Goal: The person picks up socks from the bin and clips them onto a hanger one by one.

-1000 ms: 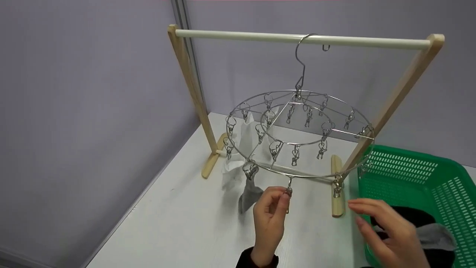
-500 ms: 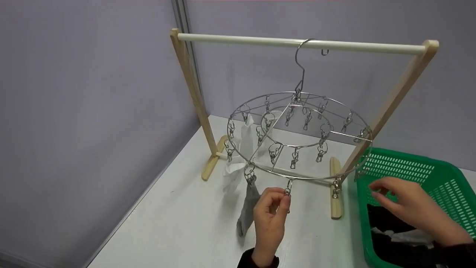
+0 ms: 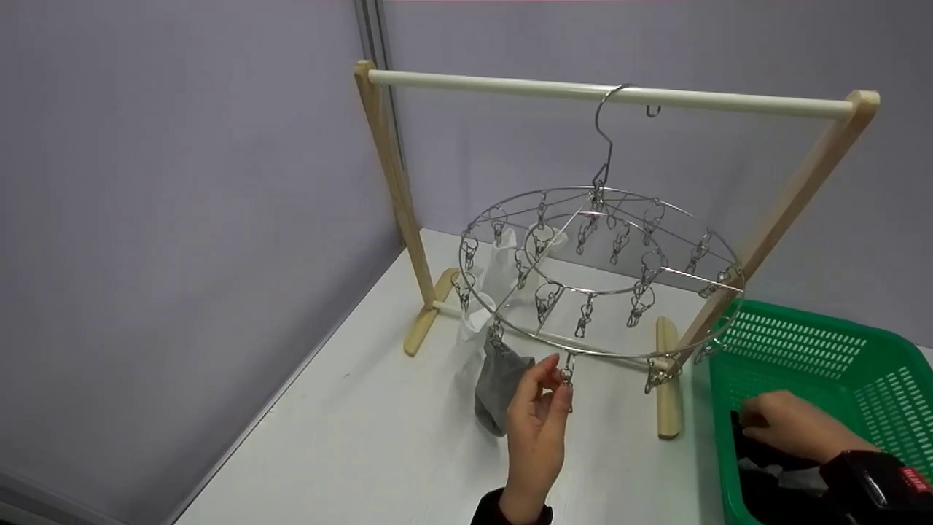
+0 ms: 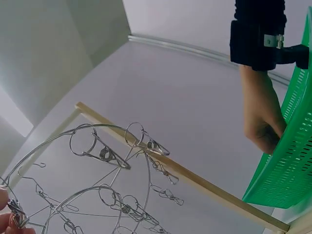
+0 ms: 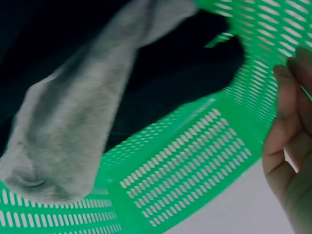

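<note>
My left hand (image 3: 538, 423) pinches a metal clip (image 3: 568, 376) between thumb and forefinger, at the near side of a round sock hanger (image 3: 619, 356). Just left of that hand, a grey sock (image 3: 501, 390) hangs from another clip. White socks (image 3: 477, 315) hang further back on the left. Inside a green basket (image 3: 729, 437), my right hand (image 3: 794, 426) is lowered over dark socks (image 3: 758, 446). The right wrist view shows its bent fingers (image 5: 285, 105) by the basket wall with nothing between them; a light grey sock (image 5: 73, 131) lies on the dark ones.
The hanger hooks over the white bar (image 3: 496, 84) of a wooden stand, whose right leg (image 3: 794, 197) rises beside the basket. Several vacant clips (image 3: 584, 317) dangle from the rings. Walls stand behind and left of the white table (image 3: 350, 437).
My right hand has moved right and down from beside the hanger into the basket. The left hand stays at its clip. The grey sock has swung, and the view has shifted slightly.
</note>
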`<state>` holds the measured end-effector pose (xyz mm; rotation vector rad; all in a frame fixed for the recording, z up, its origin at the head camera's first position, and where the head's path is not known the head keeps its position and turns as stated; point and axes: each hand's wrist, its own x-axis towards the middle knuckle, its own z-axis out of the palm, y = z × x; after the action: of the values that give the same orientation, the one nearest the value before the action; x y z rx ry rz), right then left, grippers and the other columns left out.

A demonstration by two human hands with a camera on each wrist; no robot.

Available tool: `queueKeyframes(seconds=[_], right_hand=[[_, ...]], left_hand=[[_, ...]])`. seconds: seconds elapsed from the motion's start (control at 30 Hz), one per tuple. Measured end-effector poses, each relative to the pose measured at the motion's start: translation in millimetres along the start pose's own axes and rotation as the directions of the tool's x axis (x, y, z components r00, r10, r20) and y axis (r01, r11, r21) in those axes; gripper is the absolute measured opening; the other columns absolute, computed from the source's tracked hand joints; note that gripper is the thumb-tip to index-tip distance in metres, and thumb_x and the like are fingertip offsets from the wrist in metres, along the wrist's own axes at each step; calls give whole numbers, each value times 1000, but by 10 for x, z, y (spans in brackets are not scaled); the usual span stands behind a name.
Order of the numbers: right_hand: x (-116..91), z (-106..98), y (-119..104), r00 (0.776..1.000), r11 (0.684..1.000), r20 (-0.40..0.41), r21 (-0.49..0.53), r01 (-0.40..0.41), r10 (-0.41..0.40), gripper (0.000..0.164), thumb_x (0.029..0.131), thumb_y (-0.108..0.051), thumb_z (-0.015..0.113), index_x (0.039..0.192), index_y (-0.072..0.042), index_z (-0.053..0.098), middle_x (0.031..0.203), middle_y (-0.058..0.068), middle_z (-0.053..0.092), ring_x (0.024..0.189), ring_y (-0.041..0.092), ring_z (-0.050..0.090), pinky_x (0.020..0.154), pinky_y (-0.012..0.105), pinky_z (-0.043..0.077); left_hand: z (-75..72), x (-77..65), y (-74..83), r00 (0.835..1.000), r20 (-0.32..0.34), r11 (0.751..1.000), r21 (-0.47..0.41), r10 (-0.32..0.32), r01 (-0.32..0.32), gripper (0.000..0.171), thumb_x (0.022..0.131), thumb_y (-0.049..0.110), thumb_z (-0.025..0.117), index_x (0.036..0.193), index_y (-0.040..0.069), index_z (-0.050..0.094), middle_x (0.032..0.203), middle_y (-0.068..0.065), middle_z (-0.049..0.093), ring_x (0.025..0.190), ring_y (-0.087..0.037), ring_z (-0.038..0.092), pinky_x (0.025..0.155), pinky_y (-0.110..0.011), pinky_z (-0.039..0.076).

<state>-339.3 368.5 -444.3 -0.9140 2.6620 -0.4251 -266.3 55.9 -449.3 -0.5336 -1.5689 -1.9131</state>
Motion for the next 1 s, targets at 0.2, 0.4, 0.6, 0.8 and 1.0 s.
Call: queueKeyframes(seconds=[0.2,0.4,0.6,0.8,1.0], right_hand=[[-82,138,114,982,984,187,173,-33,0,12,69,-21,59,61,-13,54,55,-10,46,46,1,40,39,20,33],[-82,225,95,974,980,223,187,-75,32,15,67,-30,58,66,-15,57,59,-10,49,50,3,45,42,21,38],[-127,206,46,979,978,202,201,-49,7,15,70,-12,56,56,-14,50,49,-10,44,42,1,41,36,19,35],[-282,80,48,992,989,125,149,-20,1,15,74,-12,52,60,-15,48,53,-11,43,46,0,40,39,19,33],[-442,-125,-44,969,967,-36,-64,-248,246,15,73,-5,51,62,-14,47,54,-6,41,47,5,39,42,23,31]], left_hand=[[96,105,415,994,23,995,16,-102,102,17,81,2,41,98,0,43,84,-7,43,71,-15,41,54,-24,40],[110,115,449,985,45,985,-40,-167,169,10,81,-1,38,91,-4,37,80,-8,40,67,-15,42,56,-25,40],[108,129,487,978,86,980,-37,-192,196,7,83,1,36,87,-4,33,82,-10,36,70,-15,39,58,-25,39],[128,145,535,979,91,982,-32,-182,186,5,82,-3,35,86,-5,34,80,-10,36,70,-14,38,57,-25,40],[142,160,540,994,70,997,14,-80,80,5,80,-2,39,80,-6,36,73,-10,37,66,-13,38,51,-24,39]])
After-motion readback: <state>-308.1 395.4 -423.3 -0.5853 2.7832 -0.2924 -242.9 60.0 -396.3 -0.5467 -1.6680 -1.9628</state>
